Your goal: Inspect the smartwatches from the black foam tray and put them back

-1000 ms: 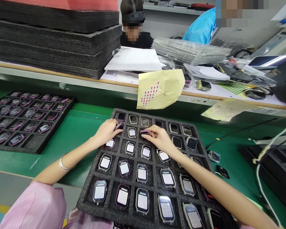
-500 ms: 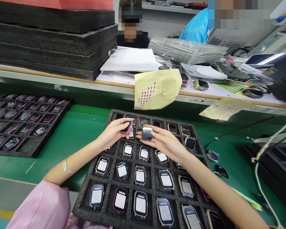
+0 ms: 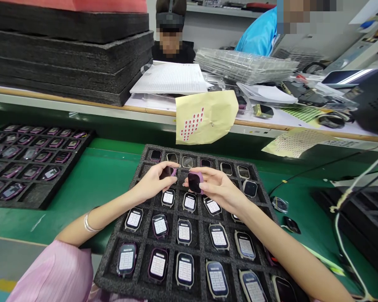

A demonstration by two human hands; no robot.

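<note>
Between the fingers of my left hand [image 3: 156, 179] is a purple smartwatch body [image 3: 169, 171], partly covered by the thumb and fingers. My right hand [image 3: 219, 182] grips a second purple-cased smartwatch body [image 3: 194, 183], its dark screen turned toward me and tilted. Both hands hover above the far rows of a black foam tray [image 3: 145, 167]. Many watch bodies lie in its square compartments, several with lit white screens, such as a watch [image 3: 184, 231] near the middle. Others in the back row, like a watch [image 3: 226, 168], have dark screens.
Another foam tray [image 3: 34, 197] of purple watches lies on the green table at left. Stacked black foam [image 3: 66, 63] and papers [image 3: 170, 79] stand on the raised shelf. A white cable [image 3: 340, 226] hangs at right. Two people are behind the shelf.
The watch in my right hand has turned; its screen went from bright and reflective to dark, and its purple side shows. My left hand has lowered slightly with its watch.
</note>
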